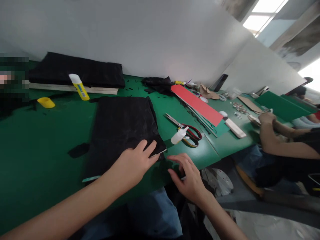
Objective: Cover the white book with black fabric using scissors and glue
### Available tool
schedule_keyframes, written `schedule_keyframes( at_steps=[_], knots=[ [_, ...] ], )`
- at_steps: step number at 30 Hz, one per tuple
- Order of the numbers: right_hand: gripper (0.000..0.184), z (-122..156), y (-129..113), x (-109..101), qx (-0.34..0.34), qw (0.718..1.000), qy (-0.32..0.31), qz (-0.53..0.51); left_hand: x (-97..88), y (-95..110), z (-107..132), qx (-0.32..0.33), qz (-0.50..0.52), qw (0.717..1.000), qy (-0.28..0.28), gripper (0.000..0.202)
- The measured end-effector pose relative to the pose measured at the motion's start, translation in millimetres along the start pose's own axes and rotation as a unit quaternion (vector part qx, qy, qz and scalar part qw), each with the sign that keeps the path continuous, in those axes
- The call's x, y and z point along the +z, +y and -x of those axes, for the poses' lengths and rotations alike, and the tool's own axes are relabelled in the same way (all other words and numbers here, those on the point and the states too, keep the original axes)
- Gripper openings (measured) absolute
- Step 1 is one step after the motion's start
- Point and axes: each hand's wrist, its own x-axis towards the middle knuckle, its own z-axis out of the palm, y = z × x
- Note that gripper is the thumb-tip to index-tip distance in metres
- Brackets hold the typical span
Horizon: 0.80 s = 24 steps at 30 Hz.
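Observation:
A black cloth-covered board [122, 123] lies on the green table, with a thin white edge showing at its near right corner and a pale green strip at its near left corner. My left hand [138, 160] grips that near right corner, fingertips on the cloth and thumb by the edge. Just right of the corner, at the table's front edge, my right hand [187, 176] is open, its fingers loosely bent and thumb apart. Beyond it are a small white squeeze bottle [178, 136] and scissors [186, 128], the bottle partly over the handles.
An uncapped glue stick [81, 90] stands before a black-covered stack [77, 71] at the back left, its yellow cap [46, 102] nearby. Red card [197, 103], black scraps [157, 85] and a white-pink bar [235, 127] lie rightward. Another person's arm [282, 140] works at far right.

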Motion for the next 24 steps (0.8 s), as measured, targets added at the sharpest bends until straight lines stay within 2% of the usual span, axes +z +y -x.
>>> schedule_keyframes(
  at_steps=[4, 6, 9, 11, 13, 15, 17, 19, 24],
  knots=[
    [0.030, -4, 2, 0, -0.044, 0.998, -0.020, 0.031, 4.5, -1, 0, -0.001, -0.005, 1.000, 0.009, 0.058],
    [0.032, -5, 3, -1, -0.043, 0.999, -0.014, 0.029, 5.2, -1, 0, -0.001, -0.005, 1.000, 0.010, 0.060],
    [0.024, -4, 5, -7, 0.023, 0.999, 0.028, -0.010, 4.7, -1, 0, -0.005, -0.006, 1.000, 0.006, 0.063],
    [0.008, -2, 7, -14, 0.103, 0.987, 0.098, -0.078, 3.8, -1, 0, -0.005, -0.007, 1.000, -0.001, 0.065],
    [0.016, 1, 10, -21, 0.178, 0.957, 0.166, -0.157, 2.6, -1, 0, -0.005, -0.007, 1.000, -0.008, 0.067],
    [0.024, 4, 14, -28, 0.231, 0.929, 0.199, -0.212, 1.4, -1, -1, -0.006, -0.007, 1.000, -0.011, 0.068],
    [0.026, 8, 19, -32, 0.272, 0.911, 0.203, -0.235, 0.3, -1, -1, -0.006, -0.007, 1.000, -0.014, 0.069],
    [0.025, 13, 25, -36, 0.298, 0.906, 0.192, -0.231, -0.3, -1, -1, -0.005, -0.007, 1.000, -0.017, 0.069],
    [0.027, 22, 46, -50, 0.307, 0.928, 0.158, -0.138, -0.3, -1, -2, -0.006, -0.007, 1.000, -0.016, 0.070]
  ],
)
